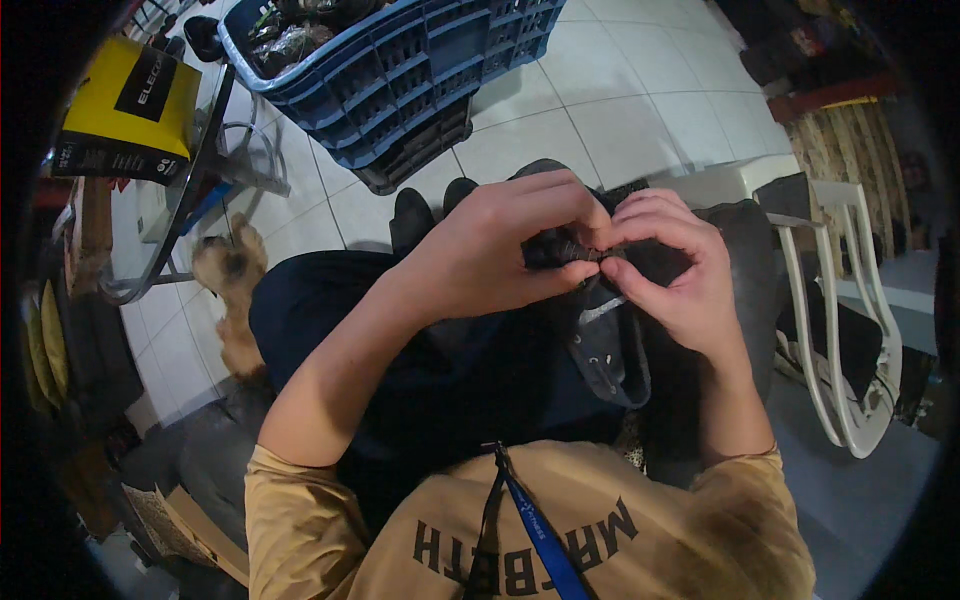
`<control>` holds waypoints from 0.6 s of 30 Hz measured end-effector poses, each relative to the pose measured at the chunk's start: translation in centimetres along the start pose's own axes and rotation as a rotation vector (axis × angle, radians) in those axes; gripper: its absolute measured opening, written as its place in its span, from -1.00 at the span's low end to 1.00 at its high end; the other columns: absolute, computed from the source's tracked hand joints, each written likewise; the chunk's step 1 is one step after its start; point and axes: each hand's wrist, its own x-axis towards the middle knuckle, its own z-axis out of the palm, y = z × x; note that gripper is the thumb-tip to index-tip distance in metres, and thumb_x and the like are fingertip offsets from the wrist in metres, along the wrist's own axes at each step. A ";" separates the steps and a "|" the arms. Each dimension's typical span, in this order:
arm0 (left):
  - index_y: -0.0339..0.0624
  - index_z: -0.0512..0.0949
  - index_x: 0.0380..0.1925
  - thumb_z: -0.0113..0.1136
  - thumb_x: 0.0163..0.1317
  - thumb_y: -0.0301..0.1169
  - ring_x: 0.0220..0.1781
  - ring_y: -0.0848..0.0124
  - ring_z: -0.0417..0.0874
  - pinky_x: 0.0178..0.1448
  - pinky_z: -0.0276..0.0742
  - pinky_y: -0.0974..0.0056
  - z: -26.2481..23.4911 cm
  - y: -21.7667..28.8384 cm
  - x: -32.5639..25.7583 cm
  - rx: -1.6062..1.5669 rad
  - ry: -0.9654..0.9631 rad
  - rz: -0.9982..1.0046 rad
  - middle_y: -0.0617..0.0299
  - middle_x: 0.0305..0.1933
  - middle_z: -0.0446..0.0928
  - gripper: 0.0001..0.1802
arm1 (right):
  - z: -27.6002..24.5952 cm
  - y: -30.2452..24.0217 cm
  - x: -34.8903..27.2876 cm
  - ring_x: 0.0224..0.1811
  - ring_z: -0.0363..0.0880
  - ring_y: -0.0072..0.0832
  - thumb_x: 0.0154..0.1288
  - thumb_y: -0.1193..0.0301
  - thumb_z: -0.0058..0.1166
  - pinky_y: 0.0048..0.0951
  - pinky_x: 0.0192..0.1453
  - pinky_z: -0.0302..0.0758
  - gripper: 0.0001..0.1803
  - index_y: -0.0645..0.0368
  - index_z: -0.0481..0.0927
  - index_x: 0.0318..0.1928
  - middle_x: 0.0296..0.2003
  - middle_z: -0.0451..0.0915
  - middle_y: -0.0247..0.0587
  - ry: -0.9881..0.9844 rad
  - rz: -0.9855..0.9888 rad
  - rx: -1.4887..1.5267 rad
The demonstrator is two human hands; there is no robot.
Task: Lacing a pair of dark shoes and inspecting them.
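Above my lap, both hands meet fingertip to fingertip on a dark fabric piece [560,250] that looks stitched or ribbed. My left hand [500,240] pinches its edge between thumb and fingers. From the other side, my right hand [685,265] pinches the same edge, its thumb close to my left thumb. Below the fingers hangs a dark grey part [610,360] with a pale stripe and small light eyelets. It seems to belong to the same piece, but I cannot tell what kind of thing it is. The hands hide much of the upper part.
A blue plastic crate [400,70] with wrapped things stands ahead on the tiled floor [620,80]. At left, a yellow and black package [130,110] sits by a glass-topped table [190,200]. A tan dog [235,290] is beside my leg. A white plastic chair [845,310] is at right.
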 end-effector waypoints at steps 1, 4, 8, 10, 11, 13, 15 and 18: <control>-0.11 0.73 -0.22 0.59 0.07 -0.47 -0.14 0.25 0.72 0.00 0.61 0.21 0.0 0.0 -0.1 -0.001 0.001 0.000 0.24 -0.20 0.69 -0.73 | 0.0 0.1 0.0 -0.01 0.65 -0.34 0.08 0.55 0.44 -0.28 0.20 0.50 -0.81 0.21 0.73 -0.27 -0.21 0.73 -0.24 -0.001 0.001 -0.001; -0.13 0.76 -0.19 0.57 0.09 -0.49 -0.12 0.28 0.73 -0.01 0.63 0.24 0.1 -0.3 -0.2 -0.029 -0.039 0.053 0.21 -0.17 0.68 -0.74 | -0.1 0.1 0.0 -0.01 0.65 -0.33 0.08 0.55 0.44 -0.28 0.20 0.50 -0.82 0.21 0.73 -0.27 -0.20 0.73 -0.23 -0.024 0.015 0.019; -0.14 0.77 -0.20 0.52 0.14 -0.52 -0.17 0.27 0.75 -0.07 0.66 0.25 0.0 -0.5 -0.4 0.063 -0.020 0.121 0.21 -0.19 0.70 -0.79 | -0.2 -0.2 -0.1 0.00 0.64 -0.33 0.08 0.55 0.43 -0.30 0.21 0.49 -0.82 0.20 0.72 -0.27 -0.21 0.73 -0.24 -0.039 0.070 0.039; -0.14 0.78 -0.21 0.50 0.15 -0.53 -0.19 0.27 0.76 -0.10 0.67 0.25 -0.1 -0.5 -0.4 0.101 -0.011 0.131 0.22 -0.20 0.71 -0.81 | -0.2 -0.3 0.0 0.01 0.64 -0.33 0.08 0.55 0.42 -0.31 0.21 0.49 -0.83 0.20 0.72 -0.28 -0.21 0.72 -0.25 -0.045 0.081 0.033; -0.13 0.78 -0.21 0.51 0.14 -0.52 -0.22 0.26 0.76 -0.12 0.67 0.25 -0.1 -0.5 -0.3 0.156 0.009 0.176 0.22 -0.23 0.72 -0.80 | -0.2 -0.5 0.2 0.01 0.64 -0.34 0.08 0.55 0.41 -0.32 0.21 0.48 -0.83 0.20 0.71 -0.29 -0.21 0.72 -0.25 -0.046 0.078 0.037; -0.11 0.78 -0.22 0.51 0.12 -0.51 -0.25 0.25 0.76 -0.14 0.67 0.24 -0.2 -0.4 -0.2 0.212 0.029 0.221 0.22 -0.25 0.72 -0.80 | -0.1 -0.3 0.4 0.01 0.63 -0.35 0.08 0.55 0.41 -0.34 0.21 0.47 -0.84 0.19 0.70 -0.30 -0.20 0.72 -0.26 -0.046 0.074 0.041; -0.09 0.77 -0.25 0.53 0.06 -0.51 -0.26 0.25 0.77 -0.17 0.67 0.24 -0.3 -0.2 0.1 0.266 0.045 0.276 0.23 -0.28 0.73 -0.78 | 0.2 0.1 0.3 -0.03 0.61 -0.39 0.08 0.56 0.36 -0.38 0.19 0.46 -0.85 0.20 0.68 -0.30 -0.21 0.70 -0.29 -0.048 0.076 0.097; -0.08 0.76 -0.28 0.52 0.02 -0.51 -0.27 0.23 0.76 -0.18 0.67 0.24 -0.4 -0.1 0.4 0.271 0.024 0.243 0.23 -0.29 0.72 -0.77 | 0.5 0.0 0.2 -0.08 0.58 -0.45 0.07 0.58 0.29 -0.42 0.15 0.43 -0.84 0.20 0.64 -0.29 -0.23 0.67 -0.33 -0.027 0.153 0.209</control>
